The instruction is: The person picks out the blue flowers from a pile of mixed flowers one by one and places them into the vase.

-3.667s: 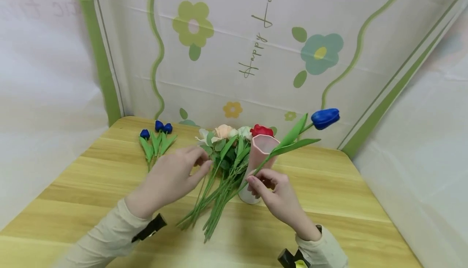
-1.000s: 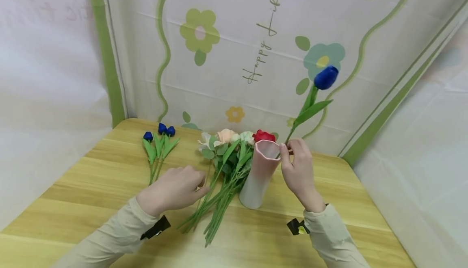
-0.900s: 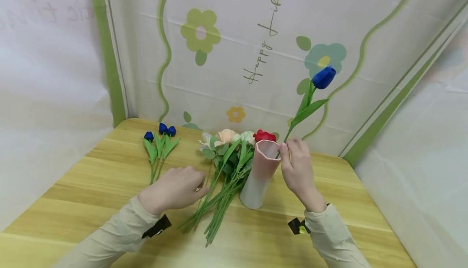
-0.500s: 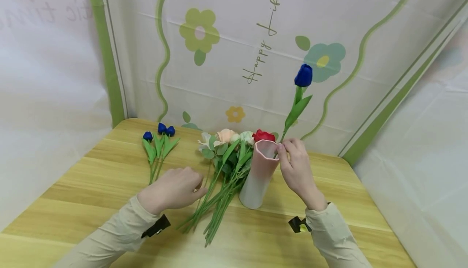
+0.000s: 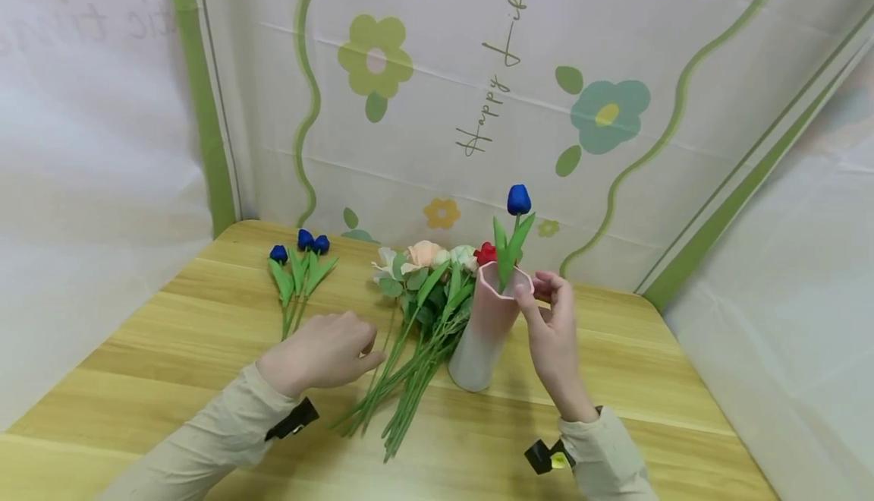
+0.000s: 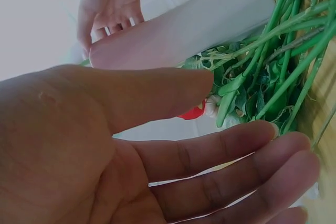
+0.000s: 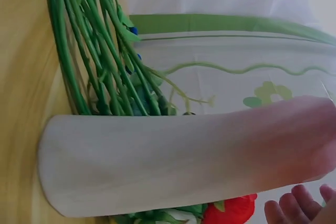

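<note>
A blue tulip (image 5: 519, 200) stands upright in the pink-and-white vase (image 5: 483, 326), its leaves at the rim and its lower stem hidden inside. My right hand (image 5: 554, 334) is at the rim's right side, thumb in front and fingers loosely bent, off the stem. In the right wrist view its fingertips (image 7: 294, 205) show beside the vase's pink top. My left hand (image 5: 324, 353) hovers left of the flower stems (image 5: 410, 387), holding nothing; the left wrist view shows its fingers (image 6: 226, 145) relaxed. Cream, peach and red flowers (image 5: 426, 254) lie behind the stems.
Several blue tulips (image 5: 305, 241) lie at the back left of the wooden table (image 5: 171, 349). A white curtain (image 5: 423, 106) with printed flowers hangs behind the table, and pale sheets enclose both sides.
The blue tulip has moved from my right hand, right of the vase, down into the vase. My right hand has let go of its stem. The left hand has barely moved during the last second.
</note>
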`<state>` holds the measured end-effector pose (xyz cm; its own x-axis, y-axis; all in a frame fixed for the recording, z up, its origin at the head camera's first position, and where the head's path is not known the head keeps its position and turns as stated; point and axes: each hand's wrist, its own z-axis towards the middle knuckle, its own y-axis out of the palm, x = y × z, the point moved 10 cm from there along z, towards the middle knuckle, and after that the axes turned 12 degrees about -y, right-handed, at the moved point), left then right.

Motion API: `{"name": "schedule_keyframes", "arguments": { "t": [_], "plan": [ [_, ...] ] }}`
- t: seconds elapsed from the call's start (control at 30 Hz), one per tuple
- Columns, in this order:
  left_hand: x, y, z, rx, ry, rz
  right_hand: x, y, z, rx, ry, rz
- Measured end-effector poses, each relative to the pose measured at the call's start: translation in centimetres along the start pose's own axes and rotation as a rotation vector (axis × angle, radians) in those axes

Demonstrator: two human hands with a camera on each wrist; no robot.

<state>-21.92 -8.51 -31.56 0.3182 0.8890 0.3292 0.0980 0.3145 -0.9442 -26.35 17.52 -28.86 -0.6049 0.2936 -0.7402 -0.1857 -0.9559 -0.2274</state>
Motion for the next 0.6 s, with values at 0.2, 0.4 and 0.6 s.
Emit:
{"name": "schedule_keyframes", "arguments": {
  "t": [0.2,0.4,0.6],
  "plan": [
    [-1.5,0.0,0.8,-0.041,-0.053,-0.037,0.4,0.9,-0.7,-0.062,-0.067,-0.063],
    [-5.8,-2.7,1.5,-0.024,-0.146,-0.094,0.1,1.0,-0.7,-0.03,-0.118,-0.146],
    [-12.1,-4.1,2.5,0.007,-0.222,-0.087,-1.4,1.3,-0.5,-0.022,-0.126,-0.136]
  ]
}}
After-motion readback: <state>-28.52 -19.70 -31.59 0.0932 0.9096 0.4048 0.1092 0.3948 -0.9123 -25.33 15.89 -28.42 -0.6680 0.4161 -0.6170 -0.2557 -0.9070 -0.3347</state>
